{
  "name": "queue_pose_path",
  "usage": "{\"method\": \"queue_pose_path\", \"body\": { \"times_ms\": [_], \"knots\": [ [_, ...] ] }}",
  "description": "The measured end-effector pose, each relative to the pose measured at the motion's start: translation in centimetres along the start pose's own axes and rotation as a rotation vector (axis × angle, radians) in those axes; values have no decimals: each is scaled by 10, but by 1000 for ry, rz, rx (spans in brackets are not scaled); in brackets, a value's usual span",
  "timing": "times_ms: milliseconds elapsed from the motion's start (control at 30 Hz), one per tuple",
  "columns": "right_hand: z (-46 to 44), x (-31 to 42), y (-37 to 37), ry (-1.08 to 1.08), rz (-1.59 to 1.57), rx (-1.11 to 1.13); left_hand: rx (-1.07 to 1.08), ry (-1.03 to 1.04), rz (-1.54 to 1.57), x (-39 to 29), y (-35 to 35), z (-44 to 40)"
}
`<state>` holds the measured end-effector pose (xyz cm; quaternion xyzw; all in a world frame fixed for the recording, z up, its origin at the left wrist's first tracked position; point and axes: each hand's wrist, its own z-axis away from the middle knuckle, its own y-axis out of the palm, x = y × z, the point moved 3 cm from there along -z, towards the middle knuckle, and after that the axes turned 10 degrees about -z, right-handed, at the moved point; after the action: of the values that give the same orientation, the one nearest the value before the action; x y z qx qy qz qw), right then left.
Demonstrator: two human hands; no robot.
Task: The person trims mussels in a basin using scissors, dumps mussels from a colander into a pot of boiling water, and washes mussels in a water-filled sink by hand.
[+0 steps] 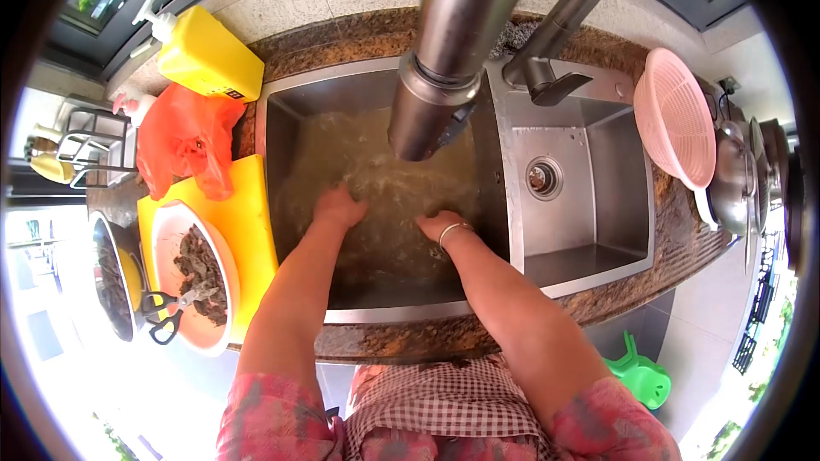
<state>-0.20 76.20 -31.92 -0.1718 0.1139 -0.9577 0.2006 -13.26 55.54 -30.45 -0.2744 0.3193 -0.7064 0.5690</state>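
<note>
Both hands are in the large steel sink basin (pixel 397 316), which holds murky brown water (pixel 384 256). My left hand (pixel 341 205) dips in near the middle of the basin, its fingers hidden under the surface. To its right, my right hand (pixel 439 224), with a bracelet at the wrist, also reaches into the water. Its fingertips are out of sight too, so whether either hand holds anything is hidden. The surface between and beyond the hands is rippled. Above the basin hangs the dark metal faucet (pixel 436 102).
At left, a pink-white bowl (pixel 231 277) of dark, wet pieces with scissors (pixel 167 316) stands on a yellow board (pixel 256 222). Behind are a red plastic bag (pixel 188 137) and yellow pump bottle (pixel 209 55). A smaller basin (pixel 559 213) and pink colander (pixel 675 119) are at right.
</note>
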Motion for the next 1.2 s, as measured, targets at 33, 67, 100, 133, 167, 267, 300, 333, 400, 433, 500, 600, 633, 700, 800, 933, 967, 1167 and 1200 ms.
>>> {"method": "queue_pose_path", "body": {
  "times_ms": [33, 67, 100, 133, 167, 267, 300, 333, 400, 433, 500, 600, 633, 700, 800, 933, 967, 1167, 1200],
  "knots": [
    [-12, -3, 11, -19, -70, 1, 73, -29, 15, 7, 8, 6],
    [-31, -8, 27, -39, -137, 0, 190, -67, 109, 8, 12, 17],
    [-42, -10, 39, -58, -202, -2, 306, -106, 206, 8, 18, 29],
    [-42, -8, 47, -124, -414, 52, 364, -101, 446, 12, 50, 24],
    [-40, -6, 55, -190, -622, 107, 420, -96, 690, 17, 102, 6],
    [-28, 4, 60, -79, -1171, 396, 655, -120, 1220, -22, 83, 47],
    [-24, 9, 59, 14, -1335, 512, 745, -132, 1364, -46, 58, 70],
    [-28, 9, 56, -26, -1347, 388, 576, -56, 1222, -56, 47, 72],
    [-37, 2, 51, -94, -1358, 139, 254, 81, 930, -73, 36, 74],
    [-35, 1, 48, -102, -1410, 90, -36, 198, 757, -82, 32, 73],
    [-35, 5, 37, -131, -1511, -10, -611, 413, 369, -100, 15, 74],
    [-38, 6, 17, -249, -1389, -238, -341, 381, 392, -117, -9, 51],
    [-19, 8, 1, -109, -1325, -274, -288, 291, 496, -121, -21, 48],
    [-27, 7, -12, -361, -1036, -623, -421, 331, 263, -123, -33, 22],
    [8, 13, -32, -433, -642, -837, -623, 389, -31, -120, -27, -5],
    [3, 7, -28, -240, -375, -702, -321, 361, -264, -101, -21, -11],
    [3, 4, -23, -148, -267, -601, -225, 301, -176, -88, -10, -22],
    [-40, -11, 23, -93, -410, -182, -28, 6, 131, -36, 19, 10],
    [-43, -10, 34, -93, -596, -98, 37, -4, 139, -30, 27, 13]
  ]
}}
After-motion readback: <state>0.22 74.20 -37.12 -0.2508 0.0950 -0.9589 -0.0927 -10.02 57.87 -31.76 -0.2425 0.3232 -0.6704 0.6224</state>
